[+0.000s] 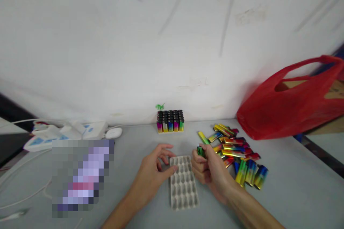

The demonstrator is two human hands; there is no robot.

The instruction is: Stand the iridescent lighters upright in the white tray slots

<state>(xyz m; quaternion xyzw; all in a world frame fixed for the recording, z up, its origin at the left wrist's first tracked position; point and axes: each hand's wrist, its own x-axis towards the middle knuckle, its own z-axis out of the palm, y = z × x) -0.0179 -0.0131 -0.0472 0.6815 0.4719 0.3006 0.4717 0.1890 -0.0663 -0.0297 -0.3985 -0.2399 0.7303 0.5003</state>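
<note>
Forearms (pixel 247 205) flank an oval-pocketed tray (pixel 184 183) — right fingers (pixel 198 167) clasp a green lighter (pixel 200 151).

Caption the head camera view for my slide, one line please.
Left hand at a pale cavity tray, right hand holding a green item near scattered shiny pieces, upright black-topped lighters behind.

A red bag (pixel 290 111) sits at right, a white power strip (pixel 95 130) and cables (pixel 16 215) at left.

Lighter block (pixel 170 121) behind tray (pixel 185 183)
</note>
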